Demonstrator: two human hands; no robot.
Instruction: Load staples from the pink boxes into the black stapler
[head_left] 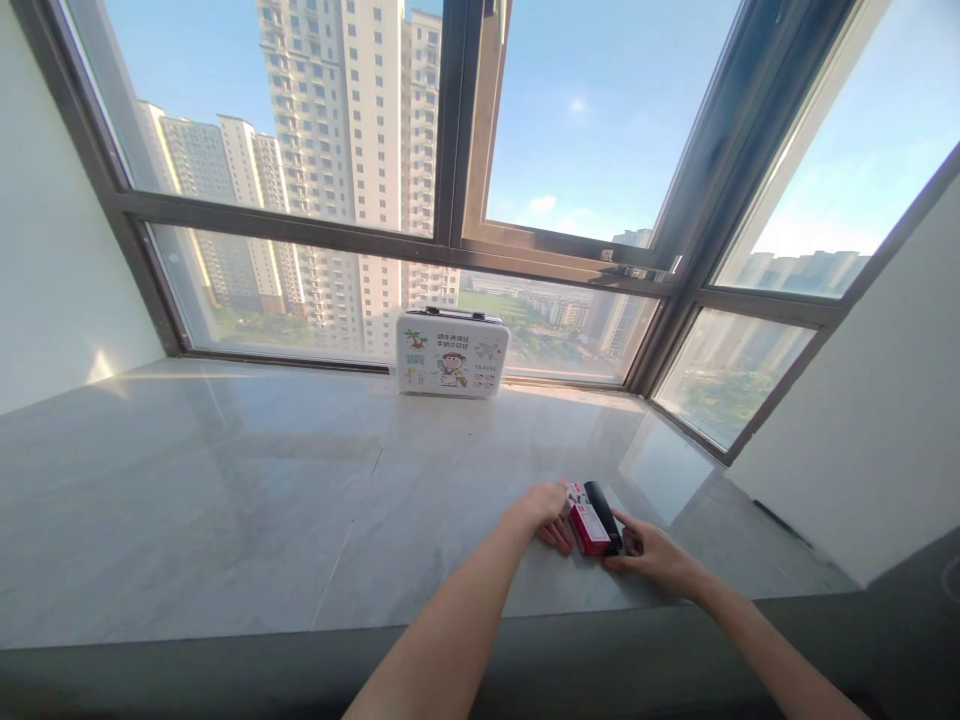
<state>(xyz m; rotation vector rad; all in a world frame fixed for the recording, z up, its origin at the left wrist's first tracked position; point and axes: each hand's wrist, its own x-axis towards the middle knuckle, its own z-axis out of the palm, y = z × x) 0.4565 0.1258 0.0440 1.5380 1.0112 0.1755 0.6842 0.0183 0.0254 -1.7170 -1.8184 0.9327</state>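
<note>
A small red and white box (591, 530) lies on the grey marble sill, right beside a long black tube-shaped object (600, 502). My left hand (549, 513) is at the box's left side, its fingers bent down against the edge and partly hidden. From the right, my right hand (656, 557) holds the near end of the black object between curled fingers and thumb. The box and the black object lie side by side, seemingly touching. What exactly the black object is cannot be made out.
A white carry case (451, 355) with cartoon prints and a black handle stands upright against the window. The marble sill (225, 500) ends at a front edge below my forearms. Dark window frames (397, 243) and a white wall (862, 450) close it in.
</note>
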